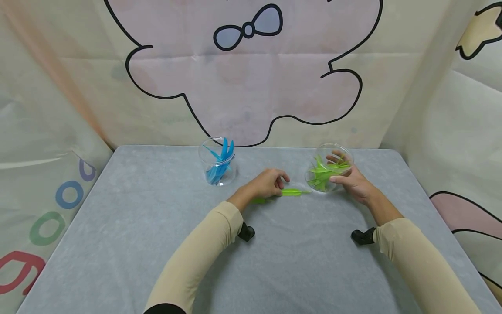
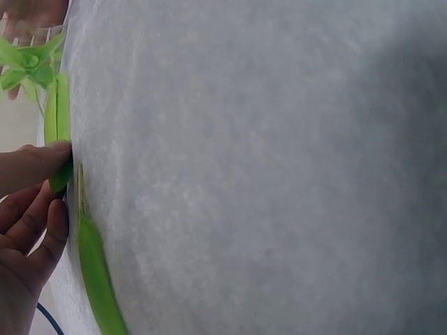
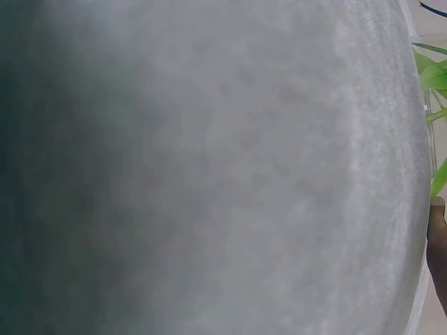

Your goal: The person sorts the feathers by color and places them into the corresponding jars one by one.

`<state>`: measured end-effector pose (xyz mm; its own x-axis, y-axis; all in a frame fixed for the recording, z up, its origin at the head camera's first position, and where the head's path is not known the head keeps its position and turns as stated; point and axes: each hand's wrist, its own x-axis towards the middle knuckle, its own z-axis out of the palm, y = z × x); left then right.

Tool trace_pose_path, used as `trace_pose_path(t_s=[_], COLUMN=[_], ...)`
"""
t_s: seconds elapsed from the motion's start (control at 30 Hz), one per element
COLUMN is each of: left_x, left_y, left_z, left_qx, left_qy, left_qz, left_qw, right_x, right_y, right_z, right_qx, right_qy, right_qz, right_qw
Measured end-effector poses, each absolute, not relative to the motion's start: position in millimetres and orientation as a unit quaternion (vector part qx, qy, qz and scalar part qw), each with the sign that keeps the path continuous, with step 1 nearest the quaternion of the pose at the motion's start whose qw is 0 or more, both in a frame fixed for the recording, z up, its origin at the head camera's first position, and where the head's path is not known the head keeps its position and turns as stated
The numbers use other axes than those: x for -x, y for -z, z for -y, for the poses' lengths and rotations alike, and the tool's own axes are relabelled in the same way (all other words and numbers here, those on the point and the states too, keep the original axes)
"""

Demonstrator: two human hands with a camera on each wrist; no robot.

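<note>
Between thumb and fingers, my left hand (image 1: 267,183) pinches a green feather (image 1: 293,192) low over the table. In the left wrist view the thumb presses on this feather (image 2: 57,112) from above. A second green feather (image 2: 99,276) lies on the cloth beside the hand, its quill towards the fingers; the hand partly covers it in the head view. My right hand (image 1: 356,184) grips a clear plastic cup (image 1: 310,178) from its right side, thumb in front and fingers behind. Green feathers (image 1: 323,174) fill it loosely, and the cup tilts slightly.
Another clear cup (image 1: 203,159) with several blue feathers (image 1: 221,163) stands near the back edge, left of my left hand. A grey cloth covers the table (image 1: 117,218). Printed fabric walls (image 1: 243,83) rise behind and at the sides. Black wrist mounts (image 1: 362,236) stick out below both wrists.
</note>
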<state>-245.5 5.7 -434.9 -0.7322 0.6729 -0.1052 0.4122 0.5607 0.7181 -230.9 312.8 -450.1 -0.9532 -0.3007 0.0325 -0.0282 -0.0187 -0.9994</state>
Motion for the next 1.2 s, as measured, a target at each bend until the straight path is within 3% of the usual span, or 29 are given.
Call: trace_pose_path(t_s=[1.2], left_x=[247.4], left_y=[425.4], left_z=[-9.9], left_qx=[-0.32], left_qy=[-0.428], left_qz=[-0.836], left_qw=[0.123], right_x=[233.0], right_y=[451.1], right_z=[-312.0], right_qx=[0.118], right_qy=[0.703], right_qz=[-0.695], right_qw=[0.096])
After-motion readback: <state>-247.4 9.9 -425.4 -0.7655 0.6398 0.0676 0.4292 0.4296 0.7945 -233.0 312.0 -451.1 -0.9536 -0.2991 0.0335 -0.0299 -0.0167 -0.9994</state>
